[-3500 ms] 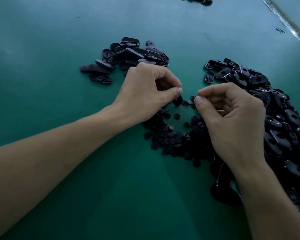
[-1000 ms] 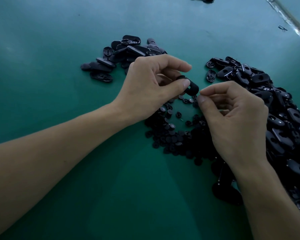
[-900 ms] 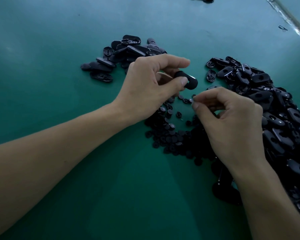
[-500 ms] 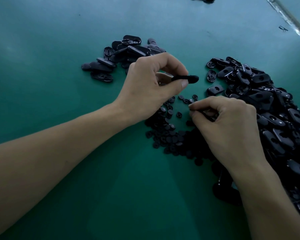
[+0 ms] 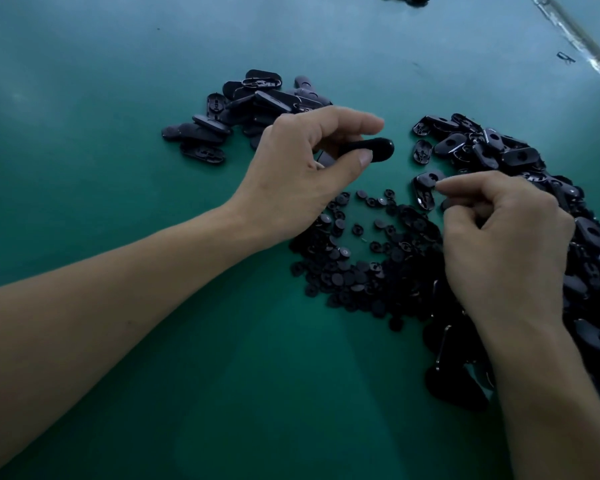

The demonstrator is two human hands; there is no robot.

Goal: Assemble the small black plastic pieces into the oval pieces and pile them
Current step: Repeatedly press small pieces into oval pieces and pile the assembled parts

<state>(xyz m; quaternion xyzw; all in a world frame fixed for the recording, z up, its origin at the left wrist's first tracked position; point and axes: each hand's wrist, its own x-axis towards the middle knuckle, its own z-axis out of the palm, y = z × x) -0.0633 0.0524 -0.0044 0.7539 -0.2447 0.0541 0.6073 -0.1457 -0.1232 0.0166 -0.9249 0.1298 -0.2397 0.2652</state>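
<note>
Right now I see the left hand (image 5: 298, 174) raised a little off the green table (image 5: 118, 133). Its thumb and curled fingers pinch one oval piece (image 5: 373, 148) by one end. The piece lies nearly flat, and its free end sticks out past the fingertips toward the right hand (image 5: 506, 244). The index finger arches over the top of the piece without pressing it.

The right hand sits lower and nearer to me, with its fingers curled in and the index and thumb drawn close together. The index tip touches the edge of a loose oval piece (image 5: 425, 188) lying on the table just beyond the fingertips. Something dark shows at the thumb tip, but I cannot tell whether the hand actually has a small piece pinched there.

Between the two hands and under their wrists lies the heap of small round black pieces (image 5: 354, 268), with a few strays scattered toward the left thumb. Beyond the left knuckles is a small pile of oval pieces (image 5: 257, 105), well apart from the round ones. A much larger heap of oval pieces (image 5: 520, 157) runs from beyond the right hand's fingertips down along its outer side. A dark shape (image 5: 454, 382) lies against the inner side of the right forearm; I cannot make out what it is.
</note>
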